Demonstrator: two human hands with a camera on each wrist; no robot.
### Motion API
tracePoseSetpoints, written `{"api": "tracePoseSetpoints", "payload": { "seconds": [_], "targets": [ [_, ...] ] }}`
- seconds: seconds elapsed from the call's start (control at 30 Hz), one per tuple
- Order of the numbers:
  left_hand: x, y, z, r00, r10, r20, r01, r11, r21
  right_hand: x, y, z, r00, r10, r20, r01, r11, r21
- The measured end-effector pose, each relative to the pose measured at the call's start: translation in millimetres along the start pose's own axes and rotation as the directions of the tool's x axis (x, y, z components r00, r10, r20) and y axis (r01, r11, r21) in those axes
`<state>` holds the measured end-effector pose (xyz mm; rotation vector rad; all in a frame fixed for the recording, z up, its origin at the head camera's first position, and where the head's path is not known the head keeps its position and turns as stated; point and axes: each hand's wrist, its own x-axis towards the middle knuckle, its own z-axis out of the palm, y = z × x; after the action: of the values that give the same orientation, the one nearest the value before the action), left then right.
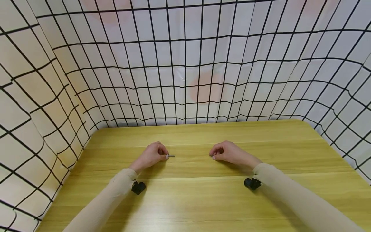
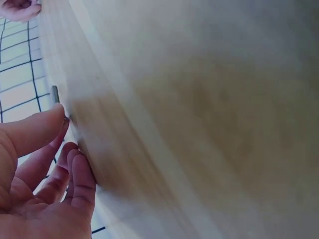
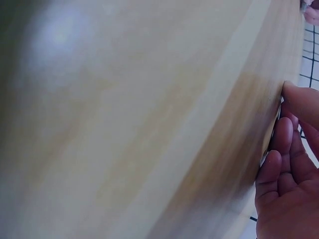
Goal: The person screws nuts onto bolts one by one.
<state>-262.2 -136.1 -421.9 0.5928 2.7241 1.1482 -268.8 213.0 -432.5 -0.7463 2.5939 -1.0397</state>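
Note:
A short, thin grey metal rod (image 1: 171, 155) sticks out to the right from between the thumb and index finger of my left hand (image 1: 155, 153). The left wrist view shows the rod's rounded tip (image 2: 55, 93) beyond the thumb, its other end hidden by the fingers. Across from it, my right hand (image 1: 227, 152) pinches a tiny shiny piece (image 1: 211, 156) at its fingertips, too covered for me to tell its kind. Both hands are low over the wooden table, a forearm's width or more apart, their other fingers loosely curled.
The wooden table (image 1: 191, 199) stretches under both arms. White walls with a black grid (image 1: 185, 77) rise behind it and at both sides. A small black camera (image 1: 138, 188) is worn at the left wrist, another black camera (image 1: 252, 183) at the right.

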Motion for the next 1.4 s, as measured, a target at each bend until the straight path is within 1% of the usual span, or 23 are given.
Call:
{"api": "tracePoseSetpoints", "payload": {
  "seconds": [0.17,0.4,0.53,0.73,0.93,1.1,1.23,1.4],
  "targets": [
    [-0.5,0.6,0.0,0.999,-0.031,-0.010,0.031,1.000,-0.004,0,-1,0,1.000,-0.003,0.006,0.003,1.000,-0.003],
    [-0.7,1.1,1.3,0.997,-0.060,-0.050,0.059,0.998,-0.020,-1,-3,1,1.000,0.000,0.000,0.000,1.000,0.007],
    [-1.9,0.8,1.8,0.996,-0.056,-0.073,0.053,0.998,-0.037,-1,-4,1,1.000,0.001,0.001,-0.001,1.000,0.001],
    [-4.9,1.5,2.7,0.990,-0.041,-0.132,0.032,0.997,-0.066,-2,-6,1,1.000,-0.012,-0.002,0.012,1.000,-0.008],
    [-7.5,9.2,1.9,0.978,-0.059,-0.201,0.042,0.995,-0.087,-2,-3,2,1.000,-0.026,-0.007,0.026,1.000,-0.010],
    [-9.3,13.6,1.8,0.966,-0.044,-0.255,0.019,0.995,-0.098,-2,-3,2,1.000,-0.024,-0.010,0.024,1.000,-0.008],
    [-10.6,15.1,2.5,0.951,-0.039,-0.307,0.004,0.993,-0.115,-3,-5,2,1.000,-0.022,-0.014,0.022,1.000,-0.004],
    [-12.4,18.3,2.5,0.929,-0.030,-0.368,-0.017,0.992,-0.125,-3,-6,2,0.999,-0.002,-0.037,0.003,0.999,0.032]
  ]
}}
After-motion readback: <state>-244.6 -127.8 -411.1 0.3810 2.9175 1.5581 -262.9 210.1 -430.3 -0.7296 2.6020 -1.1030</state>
